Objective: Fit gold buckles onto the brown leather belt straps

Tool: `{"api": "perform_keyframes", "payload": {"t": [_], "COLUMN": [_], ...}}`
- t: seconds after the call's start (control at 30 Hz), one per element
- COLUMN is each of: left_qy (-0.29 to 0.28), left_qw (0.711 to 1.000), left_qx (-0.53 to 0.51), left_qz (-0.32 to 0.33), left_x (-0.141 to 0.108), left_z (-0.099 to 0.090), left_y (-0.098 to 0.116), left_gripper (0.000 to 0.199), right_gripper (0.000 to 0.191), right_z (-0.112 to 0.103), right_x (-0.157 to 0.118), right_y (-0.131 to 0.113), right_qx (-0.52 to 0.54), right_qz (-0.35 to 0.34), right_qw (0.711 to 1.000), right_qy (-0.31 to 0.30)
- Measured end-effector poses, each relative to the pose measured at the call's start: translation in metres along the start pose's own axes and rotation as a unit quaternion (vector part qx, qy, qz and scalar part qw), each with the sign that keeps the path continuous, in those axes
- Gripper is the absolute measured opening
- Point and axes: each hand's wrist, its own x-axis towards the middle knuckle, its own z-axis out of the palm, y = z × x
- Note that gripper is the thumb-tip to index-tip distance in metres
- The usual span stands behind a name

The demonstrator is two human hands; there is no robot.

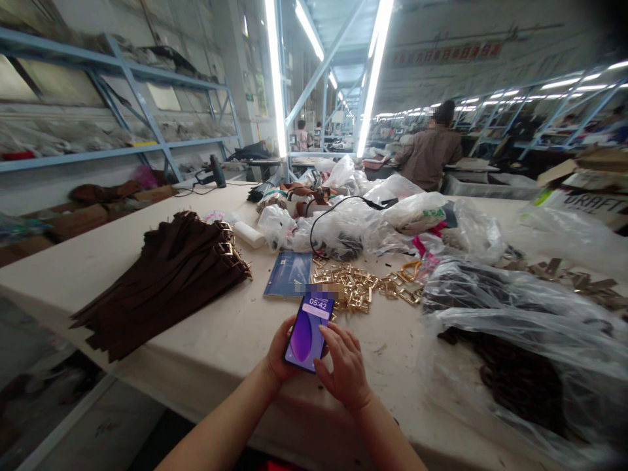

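Observation:
A phone (pixel 307 337) with a lit purple lock screen is held over the front part of the table. My left hand (pixel 280 350) is wrapped round its left side and lower edge. My right hand (pixel 346 366) is at the phone's right side, fingers apart, with fingertips over or touching the screen. Just beyond the phone lie a blue booklet (pixel 288 273) and a pile of gold metal buckles (pixel 358 288). A stack of dark brown straps (pixel 171 281) with gold buckles lies to the left.
Clear plastic bags (pixel 353 222) and a black cord cover the table's middle back. At the right, a plastic bag (pixel 520 373) holds dark brown pieces. A white roll (pixel 248 234) sits near the straps. A person (pixel 432 154) stands beyond the table. Blue shelves (pixel 132 72) line the left wall.

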Motion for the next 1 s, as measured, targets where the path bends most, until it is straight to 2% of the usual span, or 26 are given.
{"api": "perform_keyframes", "payload": {"t": [1.0], "left_qy": [-0.011], "left_qw": [1.0], "left_qx": [0.007], "left_qz": [0.001], "left_x": [-0.0026], "left_z": [0.0053], "left_y": [-0.0017], "left_gripper": [0.061], "right_gripper": [0.049], "right_z": [-0.0042], "right_x": [0.0013], "right_y": [-0.0011], "right_qx": [0.013], "right_qz": [-0.006], "right_qw": [1.0], "right_qy": [-0.003]}}
